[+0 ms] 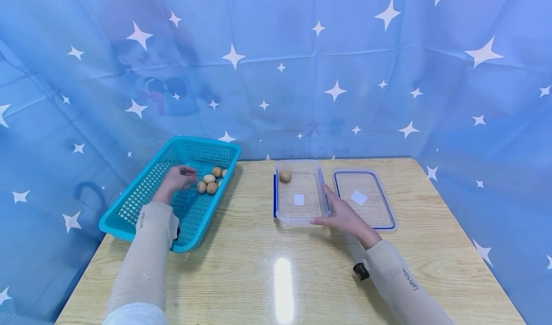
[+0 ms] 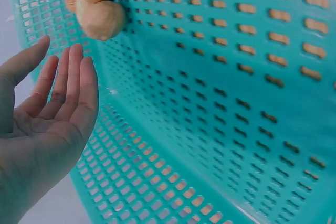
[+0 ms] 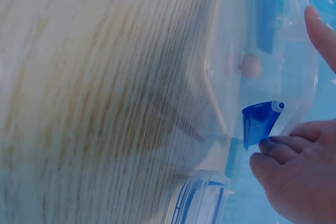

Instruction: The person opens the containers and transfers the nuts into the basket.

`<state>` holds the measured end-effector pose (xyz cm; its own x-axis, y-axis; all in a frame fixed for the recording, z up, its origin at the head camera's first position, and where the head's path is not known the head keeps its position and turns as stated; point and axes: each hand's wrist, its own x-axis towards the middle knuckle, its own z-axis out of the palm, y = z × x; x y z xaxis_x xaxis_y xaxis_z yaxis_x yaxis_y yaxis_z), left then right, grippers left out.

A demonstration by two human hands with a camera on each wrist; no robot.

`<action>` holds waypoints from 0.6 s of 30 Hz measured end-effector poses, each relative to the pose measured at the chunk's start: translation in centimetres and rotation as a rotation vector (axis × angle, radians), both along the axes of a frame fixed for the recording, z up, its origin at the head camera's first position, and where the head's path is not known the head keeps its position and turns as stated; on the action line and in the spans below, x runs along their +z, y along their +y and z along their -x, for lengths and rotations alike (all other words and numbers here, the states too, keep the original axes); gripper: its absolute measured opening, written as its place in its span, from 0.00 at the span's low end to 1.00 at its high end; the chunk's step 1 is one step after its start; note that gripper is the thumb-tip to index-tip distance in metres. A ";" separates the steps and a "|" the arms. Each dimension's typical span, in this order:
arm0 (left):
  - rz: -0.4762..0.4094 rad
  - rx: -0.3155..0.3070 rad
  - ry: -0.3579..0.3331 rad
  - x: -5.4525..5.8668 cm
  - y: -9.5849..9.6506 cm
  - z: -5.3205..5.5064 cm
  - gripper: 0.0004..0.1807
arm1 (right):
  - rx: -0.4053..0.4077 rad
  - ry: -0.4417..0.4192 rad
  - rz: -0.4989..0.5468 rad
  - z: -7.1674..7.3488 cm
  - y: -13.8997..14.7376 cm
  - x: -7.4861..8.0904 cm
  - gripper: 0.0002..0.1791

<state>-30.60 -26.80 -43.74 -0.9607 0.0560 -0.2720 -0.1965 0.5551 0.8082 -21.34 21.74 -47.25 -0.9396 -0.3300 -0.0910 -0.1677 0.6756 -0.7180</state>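
Note:
My left hand (image 1: 180, 177) is inside a turquoise plastic basket (image 1: 237, 153), fingers extended and nothing held. Just beyond the fingertips, several walnuts (image 1: 212, 187) lie together along the basket's right side. In the left wrist view the palm of the left hand (image 2: 58, 103) shows, apart from the walnuts (image 2: 104, 20). My right hand (image 1: 342, 215) holds a clear plastic food container (image 1: 302, 218) at its near right corner, thumb at the front and fingers along the side by a blue latch (image 3: 260, 121). One walnut (image 1: 285, 176) sits in the container's far left corner.
A clear lid (image 1: 385, 191) with a blue seal lies right of the container. Both stand on a wood-grain table (image 1: 241, 267). Behind hangs a blue curtain (image 1: 276, 75) with white stars. A white label (image 1: 299, 200) shows in the container.

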 end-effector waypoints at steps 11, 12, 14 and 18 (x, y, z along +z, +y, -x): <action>-0.050 -0.001 0.077 2.5 1.4 0.7 0.26 | 0.006 0.007 0.003 0.1 0.1 -0.1 0.63; -0.061 0.001 0.082 2.7 1.5 0.8 0.26 | 0.006 0.007 0.003 0.1 0.1 -0.2 0.63; -0.081 0.003 0.094 3.0 1.8 1.0 0.26 | 0.006 0.010 0.001 0.1 0.1 -0.2 0.63; -0.105 0.011 0.124 3.9 2.3 1.3 0.24 | 0.003 0.011 0.001 0.1 0.1 -0.2 0.63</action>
